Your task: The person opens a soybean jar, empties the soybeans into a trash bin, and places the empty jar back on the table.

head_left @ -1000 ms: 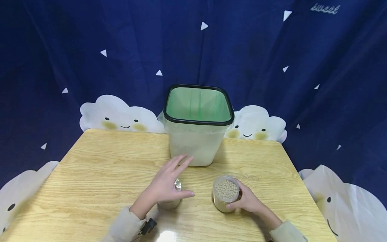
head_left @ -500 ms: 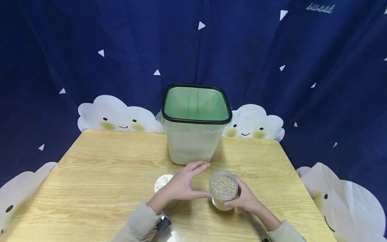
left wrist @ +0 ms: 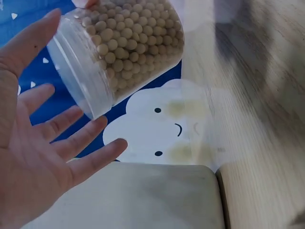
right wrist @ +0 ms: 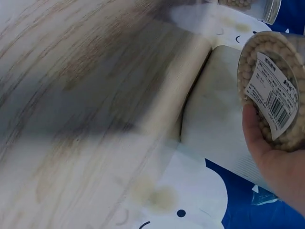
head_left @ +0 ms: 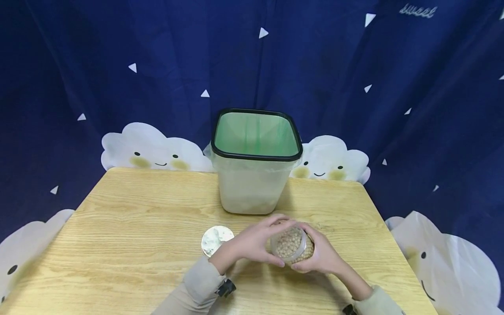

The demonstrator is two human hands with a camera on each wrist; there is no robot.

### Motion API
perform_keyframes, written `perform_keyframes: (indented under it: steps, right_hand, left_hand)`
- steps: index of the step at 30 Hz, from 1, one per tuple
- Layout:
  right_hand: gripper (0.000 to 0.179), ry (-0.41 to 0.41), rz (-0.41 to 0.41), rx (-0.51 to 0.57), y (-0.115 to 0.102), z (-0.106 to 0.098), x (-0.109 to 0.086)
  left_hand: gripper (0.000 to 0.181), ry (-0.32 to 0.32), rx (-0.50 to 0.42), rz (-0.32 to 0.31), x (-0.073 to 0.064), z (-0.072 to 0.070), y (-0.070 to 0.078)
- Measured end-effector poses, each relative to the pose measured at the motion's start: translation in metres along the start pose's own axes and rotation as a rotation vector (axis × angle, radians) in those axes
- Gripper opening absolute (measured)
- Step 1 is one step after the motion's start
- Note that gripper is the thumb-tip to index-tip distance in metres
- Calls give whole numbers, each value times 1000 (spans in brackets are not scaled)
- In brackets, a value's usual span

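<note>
A clear plastic jar of small pale round balls, with a translucent lid, is tilted to the left above the table. My right hand grips it around the side near its base. The base faces the right wrist camera and carries a white barcode label. My left hand is spread around the lid end, thumb on the near side and fingers on the far side. In the left wrist view its fingers are loosely extended, close to the lid's rim.
A second jar with a shiny silvery top stands on the wooden table, partly behind my left forearm. Farther back is a whitish bin with a black rim and a green-tinted inside. A dark blue curtain with clouds hangs behind the table.
My left hand has moved right, from over the silvery-topped jar to the lid of the held jar. My right hand has tipped that jar leftward from nearly upright.
</note>
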State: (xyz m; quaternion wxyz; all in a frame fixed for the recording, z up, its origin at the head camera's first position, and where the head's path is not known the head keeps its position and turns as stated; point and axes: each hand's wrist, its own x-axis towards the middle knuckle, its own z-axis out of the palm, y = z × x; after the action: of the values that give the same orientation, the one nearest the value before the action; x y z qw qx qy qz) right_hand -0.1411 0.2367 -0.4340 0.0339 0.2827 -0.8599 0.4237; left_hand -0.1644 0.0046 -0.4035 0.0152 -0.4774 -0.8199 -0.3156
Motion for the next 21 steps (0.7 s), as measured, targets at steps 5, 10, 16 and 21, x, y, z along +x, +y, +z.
perform_keyframes:
  steps: [5, 10, 16, 21]
  right_hand:
    - [89, -20, 3, -61, -3, -1, 0]
    - [91, -39, -5, -73, -3, 0, 0]
    - [91, -69, -2, -50, -5, 2, 1]
    - [90, -50, 33, -49, -9, 5, 1]
  left_hand:
    - [99, -44, 76, 48, 5, 0, 3]
    - [98, -46, 93, 51, 7, 0, 3]
    - [97, -27, 45, 56, 6, 1, -2]
    - [94, 25, 48, 50, 6, 4, -5]
